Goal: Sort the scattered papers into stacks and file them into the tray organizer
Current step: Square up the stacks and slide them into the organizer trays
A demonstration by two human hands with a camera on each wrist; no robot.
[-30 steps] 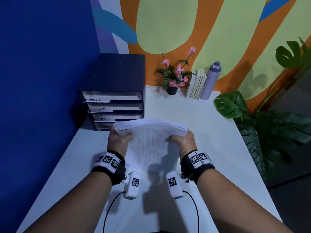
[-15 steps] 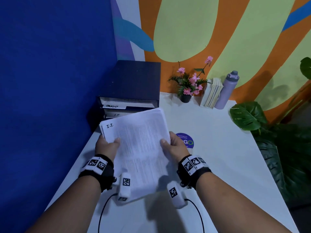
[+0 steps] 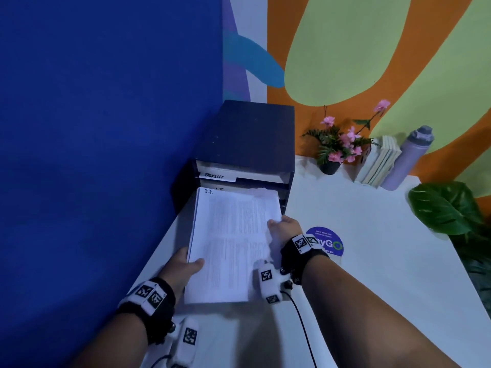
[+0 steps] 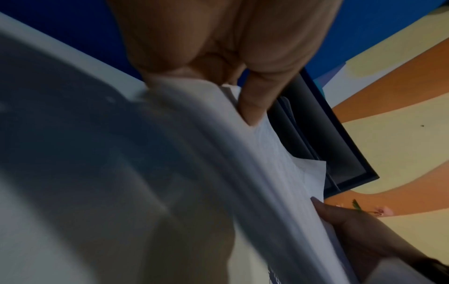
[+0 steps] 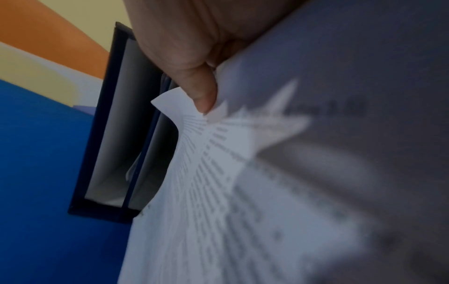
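Observation:
A thick stack of printed papers marked "I.T." lies flat between both hands, its far edge at the mouth of the dark blue tray organizer, just under the slot labelled "TASKLIST". My left hand grips the stack's near left edge with the thumb on top. My right hand pinches its right edge. The left wrist view shows the thumb pressed on the papers. In the right wrist view the thumb holds down curled sheet corners beside the organizer.
The organizer stands against a blue wall at the white table's left rear. A potted pink flower, some books and a lilac bottle line the back. A round blue sticker lies by my right wrist; green leaves hang at the right.
Both hands have carried the stack left and forward from the table's middle to the organizer's front. The stack has gone from bowed and tilted to lying flat, far edge at the slots.

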